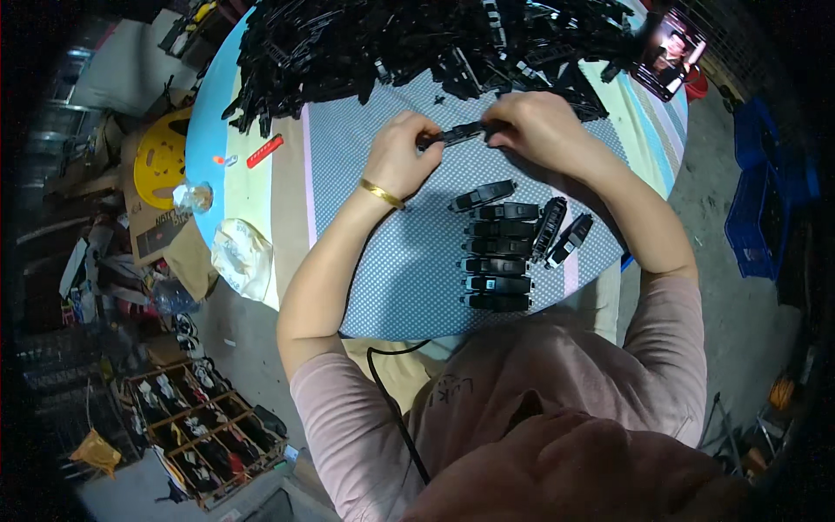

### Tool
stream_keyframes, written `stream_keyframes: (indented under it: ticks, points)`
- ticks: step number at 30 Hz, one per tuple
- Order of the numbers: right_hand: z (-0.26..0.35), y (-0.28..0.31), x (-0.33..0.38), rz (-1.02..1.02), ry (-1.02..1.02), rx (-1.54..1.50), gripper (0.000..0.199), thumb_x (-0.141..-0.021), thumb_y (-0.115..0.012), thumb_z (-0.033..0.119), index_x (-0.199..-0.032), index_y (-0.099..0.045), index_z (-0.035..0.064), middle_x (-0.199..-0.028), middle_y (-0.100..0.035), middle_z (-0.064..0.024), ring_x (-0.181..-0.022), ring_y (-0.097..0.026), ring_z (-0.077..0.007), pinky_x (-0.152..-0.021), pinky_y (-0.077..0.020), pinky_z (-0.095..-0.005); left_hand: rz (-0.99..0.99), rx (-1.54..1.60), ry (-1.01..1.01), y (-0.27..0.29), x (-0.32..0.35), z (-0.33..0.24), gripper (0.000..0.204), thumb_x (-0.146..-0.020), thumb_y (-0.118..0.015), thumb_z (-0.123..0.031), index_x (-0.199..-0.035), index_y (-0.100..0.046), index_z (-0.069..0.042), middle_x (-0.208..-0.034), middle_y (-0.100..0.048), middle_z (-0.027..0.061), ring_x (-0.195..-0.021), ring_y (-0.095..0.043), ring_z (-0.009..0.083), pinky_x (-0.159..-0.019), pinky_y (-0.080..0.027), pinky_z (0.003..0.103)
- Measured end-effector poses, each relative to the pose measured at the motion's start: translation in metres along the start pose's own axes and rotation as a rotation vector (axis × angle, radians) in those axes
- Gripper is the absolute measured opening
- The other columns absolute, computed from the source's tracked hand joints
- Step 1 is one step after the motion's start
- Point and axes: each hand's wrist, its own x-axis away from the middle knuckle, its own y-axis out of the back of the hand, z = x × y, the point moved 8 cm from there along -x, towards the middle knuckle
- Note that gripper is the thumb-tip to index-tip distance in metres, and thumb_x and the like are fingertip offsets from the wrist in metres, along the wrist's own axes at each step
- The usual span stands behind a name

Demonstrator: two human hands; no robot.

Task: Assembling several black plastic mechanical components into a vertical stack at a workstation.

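A slim, elongated black plastic part [462, 133] spans the gap between my two hands over the patterned tablecloth. My left hand [400, 157], with a gold band at the wrist, pinches its left end between thumb and fingers. At the other end, the fingers of my right hand [537, 124] are closed on it, and they partly hide that end. Below the hands, several similar black plastic parts [498, 247] lie stacked in a neat column. One more black part [484, 196] rests slightly tilted above this column, and two others [549, 228] slant along its right side.
A large heap of loose black plastic pieces [365, 52] covers the table's far side. A lit phone [670, 56] stands at the far right. On the left lie a red strip [265, 151] and a white crumpled bag [242, 259]. A blue crate [753, 217] is on the floor.
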Motion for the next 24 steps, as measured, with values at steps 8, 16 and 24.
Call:
stream_keyframes:
  ticks: [8, 16, 24]
  points:
    - [-0.010, 0.005, 0.002, 0.045, -0.073, 0.125, 0.025, -0.071, -0.072, 0.012, -0.095, -0.070, 0.0061, -0.089, -0.062, -0.0088, -0.085, -0.062, -0.0281, -0.072, -0.0503, -0.0379, 0.186, 0.042, 0.071, -0.008, 0.007, -0.027, 0.043, -0.076, -0.063, -0.023, -0.116, -0.060, -0.009, -0.067, -0.056, 0.0057, -0.060, -0.054, 0.0161, -0.058, -0.045, 0.030]
    - [-0.024, 0.001, 0.004, 0.140, -0.116, 0.175, 0.024, -0.074, -0.071, 0.022, -0.090, -0.070, 0.0042, -0.084, -0.061, -0.0101, -0.081, -0.062, -0.0284, -0.072, -0.0497, -0.0382, 0.146, -0.107, 0.002, 0.002, 0.005, -0.012, 0.035, -0.082, -0.060, -0.012, -0.116, -0.061, -0.010, -0.090, -0.059, 0.0121, -0.086, -0.058, 0.0273, -0.078, -0.046, 0.035]
    - [0.006, 0.006, 0.003, -0.040, 0.112, -0.122, 0.026, -0.072, -0.073, 0.019, -0.090, -0.069, 0.0017, -0.079, -0.061, -0.0112, -0.072, -0.062, -0.0283, -0.064, -0.0482, -0.0366, 0.060, -0.164, -0.236, -0.010, 0.002, -0.033, 0.034, -0.075, -0.070, -0.015, -0.107, -0.062, -0.007, -0.106, -0.056, 0.0127, -0.103, -0.051, 0.0327, -0.088, -0.044, 0.039]
